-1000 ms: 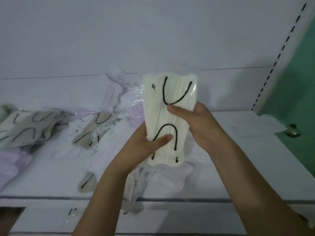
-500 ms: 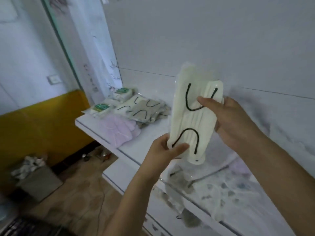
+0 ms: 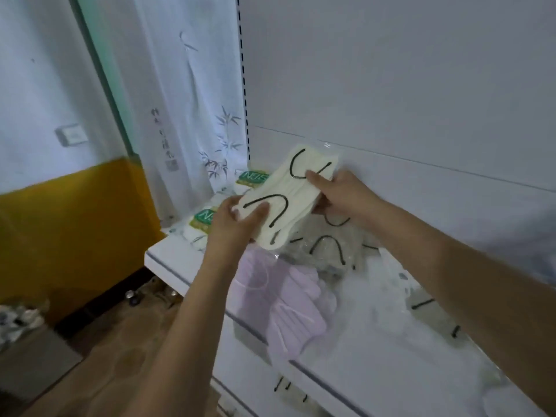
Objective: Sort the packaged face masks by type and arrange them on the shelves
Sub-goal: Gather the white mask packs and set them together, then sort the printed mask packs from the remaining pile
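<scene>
Cream mask pack [image 3: 288, 200] with black loops sits pinched between your left hand [image 3: 234, 224] at its near end and right hand [image 3: 340, 194] at its far end, above the shelf [image 3: 168, 260], over grey packs [image 3: 325, 248] and beside lilac packs [image 3: 285, 299].

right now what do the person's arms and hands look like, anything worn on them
Both forearms are bare as far as the view shows, with no sleeve in sight. The left hand and right hand wear no gloves. I see no watch, ring or bracelet, and no markings.
</scene>
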Available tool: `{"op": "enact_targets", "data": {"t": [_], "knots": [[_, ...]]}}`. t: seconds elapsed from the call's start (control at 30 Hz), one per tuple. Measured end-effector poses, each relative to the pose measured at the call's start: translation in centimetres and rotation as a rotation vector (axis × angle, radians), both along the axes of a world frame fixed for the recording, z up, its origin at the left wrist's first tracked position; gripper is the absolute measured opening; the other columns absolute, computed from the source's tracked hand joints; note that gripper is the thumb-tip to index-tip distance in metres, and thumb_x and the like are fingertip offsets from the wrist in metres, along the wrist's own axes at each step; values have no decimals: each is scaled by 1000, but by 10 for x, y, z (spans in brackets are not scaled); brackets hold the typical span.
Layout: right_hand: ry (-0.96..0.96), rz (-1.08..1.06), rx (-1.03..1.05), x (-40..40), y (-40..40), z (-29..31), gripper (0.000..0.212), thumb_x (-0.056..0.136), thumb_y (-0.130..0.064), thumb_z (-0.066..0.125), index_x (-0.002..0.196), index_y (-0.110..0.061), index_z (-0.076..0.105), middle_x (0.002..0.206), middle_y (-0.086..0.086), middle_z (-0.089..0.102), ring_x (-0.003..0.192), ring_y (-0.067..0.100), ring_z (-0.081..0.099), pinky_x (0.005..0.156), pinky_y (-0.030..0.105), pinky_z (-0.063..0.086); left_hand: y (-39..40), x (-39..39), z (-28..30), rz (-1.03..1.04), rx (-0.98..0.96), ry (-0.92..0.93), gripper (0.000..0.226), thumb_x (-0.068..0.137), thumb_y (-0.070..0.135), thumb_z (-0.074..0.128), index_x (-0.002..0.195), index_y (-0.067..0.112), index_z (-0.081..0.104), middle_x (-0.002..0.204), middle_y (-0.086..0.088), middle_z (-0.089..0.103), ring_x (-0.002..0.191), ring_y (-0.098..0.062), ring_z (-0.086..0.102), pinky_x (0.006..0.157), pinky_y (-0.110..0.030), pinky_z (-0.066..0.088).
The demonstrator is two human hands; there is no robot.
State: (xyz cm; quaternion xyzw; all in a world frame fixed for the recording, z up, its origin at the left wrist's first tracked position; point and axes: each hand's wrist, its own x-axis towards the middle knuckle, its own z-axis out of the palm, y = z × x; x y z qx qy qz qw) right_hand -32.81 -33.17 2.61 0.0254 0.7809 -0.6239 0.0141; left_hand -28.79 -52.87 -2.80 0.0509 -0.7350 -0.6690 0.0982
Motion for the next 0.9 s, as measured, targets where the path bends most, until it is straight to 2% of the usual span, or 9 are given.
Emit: {"op": "enact_targets", "data": {"t": [0.13, 0.2, 0.3, 0.43, 0.53, 0.63, 0.73, 0.8, 0.9], "knots": [[3, -85, 552, -28, 34, -11, 52, 93, -53, 56, 103, -2, 67, 91, 13, 74, 84, 25, 73, 86, 40, 58, -18, -72, -2, -45, -844, -92, 73, 79, 58, 75, 138, 22, 54, 139, -15, 51, 125, -38, 49, 106, -49, 42], [63, -130, 799, -6, 71, -23, 39, 91, -46, 62, 108, -12, 66, 98, 3, 72, 91, 19, 68, 87, 34, 54, -7, -77, 0, -22, -958, 46, 66, 82, 53, 74, 138, 24, 56, 141, -15, 48, 129, -41, 41, 105, -52, 36], [-5, -58, 1086, 42, 114, -42, 52, 88, -51, 63, 131, -24, 53, 122, -5, 60, 114, 17, 57, 89, 27, 43, 25, -62, 1, -218, -750, 296, 44, 89, 37, 70, 129, 21, 64, 125, -8, 61, 114, -30, 56, 91, -38, 46], [-222, 21, 1360, 103, 133, -73, 94, 74, -78, 58, 148, -26, 33, 148, -2, 42, 135, 21, 40, 107, 34, 35, 76, -8, -14, -627, -635, 358, 27, 91, 36, 65, 118, 31, 67, 108, 16, 62, 89, 4, 57, 74, -5, 39], [-190, -10, 1399, 132, 141, -95, 68, 75, -75, 52, 116, -23, 62, 108, -5, 66, 102, 18, 61, 91, 32, 44, 102, 13, -33, -816, -536, 277, 19, 91, 36, 66, 110, 34, 68, 104, 20, 64, 92, 7, 60, 74, -6, 43], [142, -210, 1418, 146, 148, -99, 40, 90, -48, 45, 78, -21, 72, 72, -6, 68, 71, 16, 65, 86, 30, 44, 119, 19, -35, -871, -398, 88, 11, 94, 29, 65, 100, 26, 74, 95, 16, 74, 89, 3, 68, 75, -10, 51], [510, -509, 1181, 159, 127, -84, 23, 90, -31, 59, 86, -17, 77, 83, -2, 75, 77, 15, 68, 91, 29, 43, 137, 25, -16, -881, 48, -384, 25, 97, 33, 62, 108, 12, 71, 97, -2, 79, 93, -19, 76, 85, -29, 60], [595, -440, 1059, 168, 101, -75, 25, 94, -31, 56, 99, -17, 76, 99, -3, 75, 92, 11, 66, 93, 28, 43, 147, 28, -3, -902, 292, -593, 35, 95, 38, 63, 114, 8, 67, 100, -10, 78, 92, -28, 76, 88, -41, 60], [539, -182, 1091, 180, 75, -76, 40, 98, -49, 46, 115, -23, 72, 125, -10, 66, 119, 6, 57, 103, 29, 41, 146, 24, 3, -799, 115, -403, 24, 95, 27, 67, 101, 5, 73, 89, -15, 77, 85, -29, 75, 84, -48, 60]]}}
